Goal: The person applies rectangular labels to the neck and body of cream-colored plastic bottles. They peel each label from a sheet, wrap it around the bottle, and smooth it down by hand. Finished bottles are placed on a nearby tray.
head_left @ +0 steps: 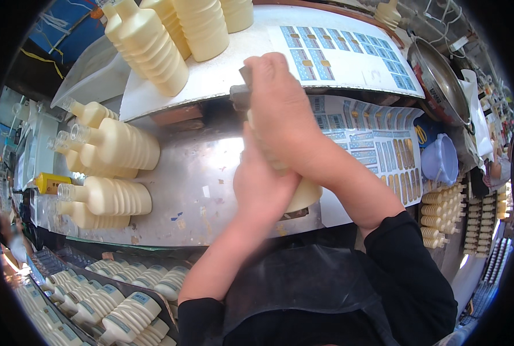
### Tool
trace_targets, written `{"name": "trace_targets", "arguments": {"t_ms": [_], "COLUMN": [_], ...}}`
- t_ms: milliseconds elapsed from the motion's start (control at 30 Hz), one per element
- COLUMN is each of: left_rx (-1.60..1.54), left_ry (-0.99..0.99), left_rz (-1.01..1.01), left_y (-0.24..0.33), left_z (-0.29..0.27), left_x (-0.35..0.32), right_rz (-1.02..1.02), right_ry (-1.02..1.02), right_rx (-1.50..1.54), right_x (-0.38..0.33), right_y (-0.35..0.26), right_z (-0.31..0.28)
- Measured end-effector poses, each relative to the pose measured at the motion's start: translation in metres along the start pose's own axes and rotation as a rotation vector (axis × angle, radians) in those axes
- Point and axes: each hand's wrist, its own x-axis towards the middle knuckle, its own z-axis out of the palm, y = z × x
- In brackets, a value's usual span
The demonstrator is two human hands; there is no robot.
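Observation:
A ribbed cream plastic bottle slants between my hands over the metal worktop, its base toward me and most of its body covered. My left hand is closed round the bottle's side. Above it, my right hand is closed over the bottle's upper part, slightly blurred. A dark grey pad-like piece sticks out at the right hand's fingers; its exact kind is unclear. To the right, a sheet of blue and gold labels lies beside my right forearm.
Cream bottles lie at the worktop's left; several others stand on a raised white board with another label sheet. Labelled bottles fill trays at lower left. A lavender bucket and a metal pan are at right.

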Motion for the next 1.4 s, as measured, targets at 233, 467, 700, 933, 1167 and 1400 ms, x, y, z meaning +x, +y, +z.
{"name": "trace_targets", "arguments": {"t_ms": [233, 467, 700, 933, 1167, 1400], "left_rx": [-0.015, -0.263, -0.472, -0.509, -0.511, -0.244], "left_ry": [-0.069, -0.004, -0.031, -0.017, -0.007, 0.004], "left_rz": [-0.084, 0.025, -0.019, -0.002, 0.011, 0.111], "left_y": [-0.007, -0.031, -0.040, -0.040, -0.043, -0.070], "left_z": [-0.003, 0.005, 0.009, 0.012, 0.010, 0.010], "left_x": [0.003, 0.001, -0.010, -0.013, -0.020, -0.039], "right_rz": [-0.108, 0.003, 0.253, 0.096, -0.144, -0.340], "right_ry": [0.050, 0.212, 0.264, 0.103, -0.136, -0.027], "right_rx": [-0.055, 0.017, 0.588, 0.060, -0.524, -0.628], "right_x": [0.002, -0.023, -0.042, -0.019, -0.010, -0.016], "right_y": [-0.007, 0.072, 0.133, 0.125, 0.142, 0.169], "right_z": [0.014, -0.019, -0.074, -0.080, -0.073, -0.079]}}
